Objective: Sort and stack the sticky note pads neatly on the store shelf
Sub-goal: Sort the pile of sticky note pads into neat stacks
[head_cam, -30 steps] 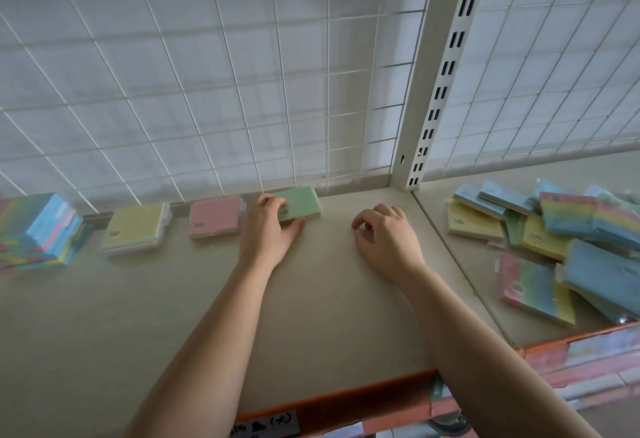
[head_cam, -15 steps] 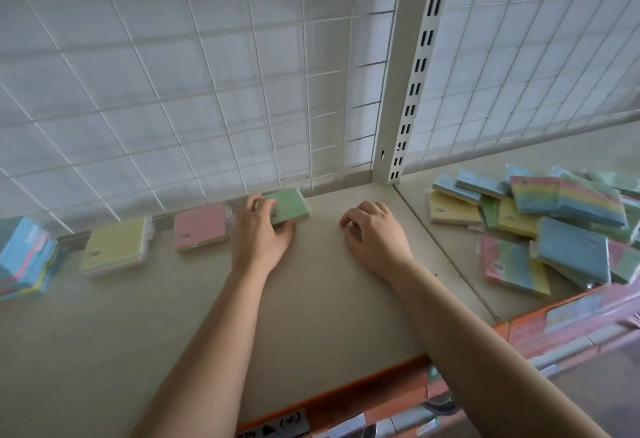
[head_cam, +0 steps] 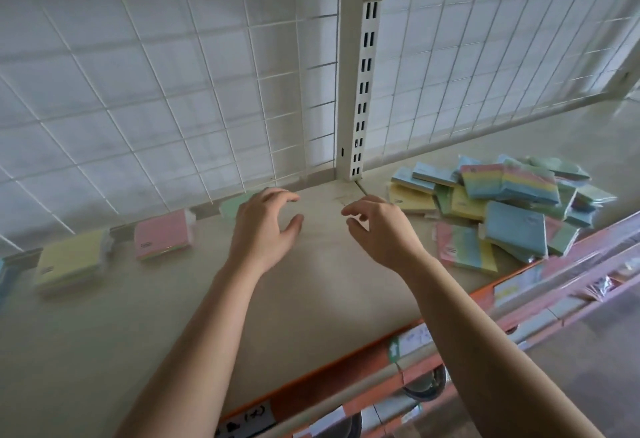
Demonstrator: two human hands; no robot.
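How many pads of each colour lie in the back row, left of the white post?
yellow pad: 1
pink pad: 1
green pad: 1, partly behind the left hand
Total: 3; the bluish sliver at the left edge is uncounted.

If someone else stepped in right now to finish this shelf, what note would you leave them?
Left hand: open, holds nothing, over the green pad's right end.
Right hand: open, holds nothing, above the shelf.
Done: yellow pad, pink pad and green pad lie in a row along the back.
Left: the jumbled pile of pads on the right section is unsorted.
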